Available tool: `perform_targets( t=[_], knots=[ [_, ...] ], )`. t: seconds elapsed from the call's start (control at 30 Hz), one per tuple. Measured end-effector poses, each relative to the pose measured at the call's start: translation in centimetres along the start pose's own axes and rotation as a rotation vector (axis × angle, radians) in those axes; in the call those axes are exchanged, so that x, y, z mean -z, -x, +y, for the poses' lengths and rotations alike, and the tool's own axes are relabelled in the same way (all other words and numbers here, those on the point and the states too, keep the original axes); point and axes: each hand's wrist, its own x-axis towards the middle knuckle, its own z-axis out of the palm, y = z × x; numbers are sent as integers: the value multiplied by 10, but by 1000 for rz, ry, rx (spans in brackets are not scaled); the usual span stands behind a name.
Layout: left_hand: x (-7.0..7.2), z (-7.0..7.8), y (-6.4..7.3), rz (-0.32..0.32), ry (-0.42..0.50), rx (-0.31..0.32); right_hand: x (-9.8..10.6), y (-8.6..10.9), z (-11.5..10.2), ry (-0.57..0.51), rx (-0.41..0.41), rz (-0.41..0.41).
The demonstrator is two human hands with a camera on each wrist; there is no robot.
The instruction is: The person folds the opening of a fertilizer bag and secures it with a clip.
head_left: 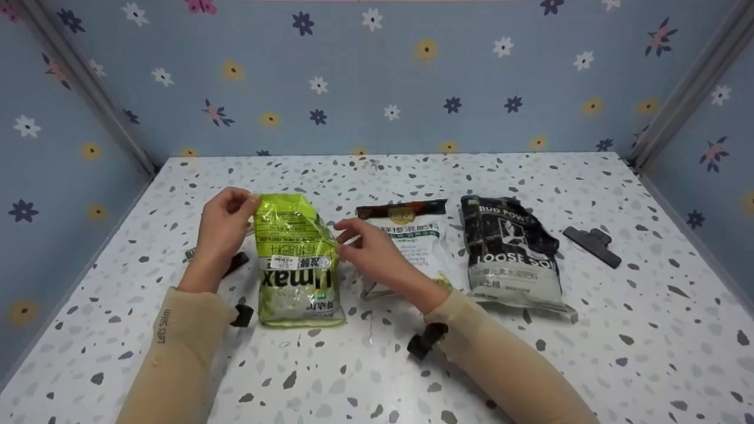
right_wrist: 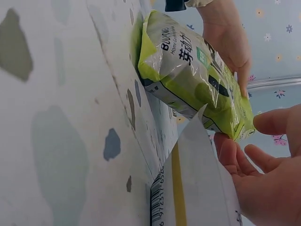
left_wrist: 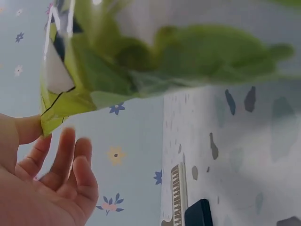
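Observation:
A green-and-white plastic fertilizer bag (head_left: 297, 235) stands out left of the middle, its large lettering upside down in the head view. My left hand (head_left: 224, 227) pinches the top left corner of this bag; in the left wrist view the thumb (left_wrist: 29, 129) lies against that corner, the other fingers loosely bent. My right hand (head_left: 377, 253) is at the bag's right edge, thumb and forefinger apart. From the right wrist, its thumb tip (right_wrist: 263, 121) shows right at the bag's corner, with the other fingers partly hidden below it.
Right of the green bag lies a white bag (head_left: 406, 238) with a dark top band, partly behind my right hand. Farther right are a black-and-grey bag (head_left: 512, 235) and a black clip (head_left: 592, 244). A dark object (head_left: 237, 264) lies beside my left wrist.

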Motion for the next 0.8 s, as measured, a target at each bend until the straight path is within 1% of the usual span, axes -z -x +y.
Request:
perform_targets(
  t=[0.17, 0.23, 0.37, 0.57, 0.67, 0.8],
  knots=[
    [0, 5, 3, 0, 44, -45, 1, 1, 0, 73, 8, 4],
    [0, 6, 4, 10, 60, -69, 0, 0, 0, 101, 8, 9],
    [1, 6, 4, 20, 68, -104, -1, 1, 1, 119, 14, 35],
    [1, 5, 1, -3, 86, -113, -2, 1, 4, 148, 51, 97],
    [0, 4, 1, -8, 100, -115, -4, 2, 5, 198, 77, 110],
    [1, 1, 1, 3, 116, -127, -5, 0, 5, 297, 130, 117]
  ],
)
